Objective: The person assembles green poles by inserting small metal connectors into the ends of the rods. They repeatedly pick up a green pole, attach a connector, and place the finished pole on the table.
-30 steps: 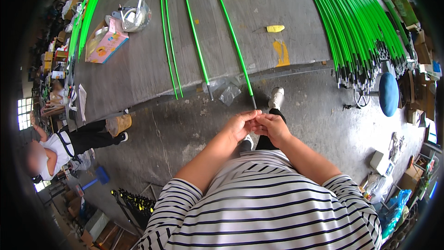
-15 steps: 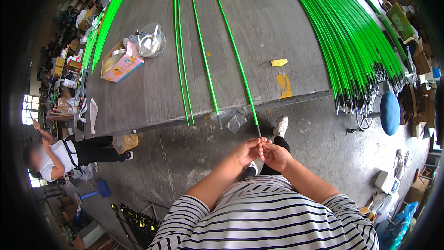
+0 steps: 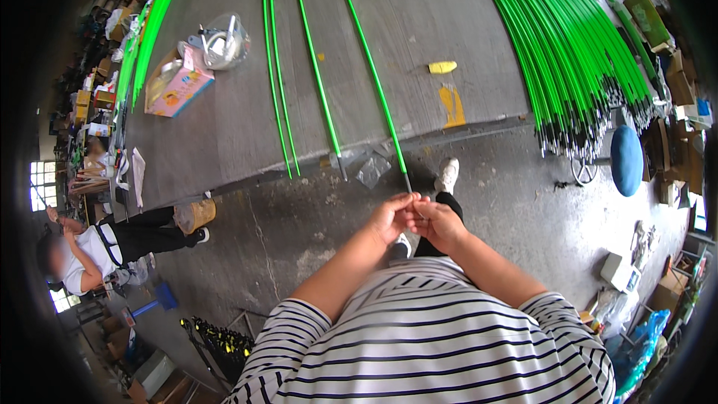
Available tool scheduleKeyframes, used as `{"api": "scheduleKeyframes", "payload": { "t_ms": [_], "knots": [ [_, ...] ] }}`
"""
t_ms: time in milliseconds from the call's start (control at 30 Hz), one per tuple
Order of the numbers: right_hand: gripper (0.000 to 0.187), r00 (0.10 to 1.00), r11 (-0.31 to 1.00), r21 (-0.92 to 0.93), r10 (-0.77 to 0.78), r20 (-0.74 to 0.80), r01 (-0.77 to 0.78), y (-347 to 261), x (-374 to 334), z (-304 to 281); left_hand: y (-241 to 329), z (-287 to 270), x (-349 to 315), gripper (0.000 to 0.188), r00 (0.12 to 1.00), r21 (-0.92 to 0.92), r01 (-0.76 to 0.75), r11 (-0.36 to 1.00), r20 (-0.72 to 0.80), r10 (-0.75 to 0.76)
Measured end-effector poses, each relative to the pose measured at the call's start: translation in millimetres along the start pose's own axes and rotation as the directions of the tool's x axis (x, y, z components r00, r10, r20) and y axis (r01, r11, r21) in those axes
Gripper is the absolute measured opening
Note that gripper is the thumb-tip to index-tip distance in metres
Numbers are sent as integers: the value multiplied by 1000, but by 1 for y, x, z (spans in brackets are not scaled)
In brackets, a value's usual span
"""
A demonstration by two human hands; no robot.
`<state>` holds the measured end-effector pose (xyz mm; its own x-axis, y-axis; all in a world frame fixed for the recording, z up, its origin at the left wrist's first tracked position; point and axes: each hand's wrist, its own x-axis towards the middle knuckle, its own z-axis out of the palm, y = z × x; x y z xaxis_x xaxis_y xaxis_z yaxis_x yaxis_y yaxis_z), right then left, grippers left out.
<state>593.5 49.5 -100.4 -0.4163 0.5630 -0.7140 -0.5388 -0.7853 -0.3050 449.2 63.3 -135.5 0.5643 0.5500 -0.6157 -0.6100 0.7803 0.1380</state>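
A long thin green rod with a dark grey end runs across the table and out past its near edge. My left hand is closed at that grey end, thumb and fingers pinched together. Close against it, my right hand also pinches at the tip. The fingers hide the very end of the rod. To the left, another green rod with a grey end overhangs the edge. Beyond it lie two thinner green rods side by side.
A big bundle of green rods with dark ends fans over the table's right side. On the left are a pink box and a clear plastic tub. A yellow piece lies on the table. A co-worker stands far left.
The table and its rods now sit higher in the picture and slightly left, as the view has shifted. Both hands stay together at the rod's grey end.
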Motion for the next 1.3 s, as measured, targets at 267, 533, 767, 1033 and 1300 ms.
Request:
{"api": "scheduleKeyframes", "payload": {
  "t_ms": [267,533,767,1033,1300],
  "knots": [
    [28,1000,969,-247,-15,9,16,-5,-18,9,4,5,-9,15,999,26,21,999,-29,-20],
    [26,996,960,-268,-83,22,86,-1,-15,6,5,7,-11,20,1000,24,11,1000,-25,-10],
    [25,997,961,-268,-72,-2,68,-2,-15,7,6,10,-10,23,999,-11,-39,999,-24,39],
    [25,997,967,-242,-78,6,77,-2,-10,9,13,11,-4,25,992,18,-129,991,-6,129],
    [26,993,961,-248,-118,19,119,-3,-6,12,16,22,-9,19,989,44,-123,991,-80,126]
  ]
}}
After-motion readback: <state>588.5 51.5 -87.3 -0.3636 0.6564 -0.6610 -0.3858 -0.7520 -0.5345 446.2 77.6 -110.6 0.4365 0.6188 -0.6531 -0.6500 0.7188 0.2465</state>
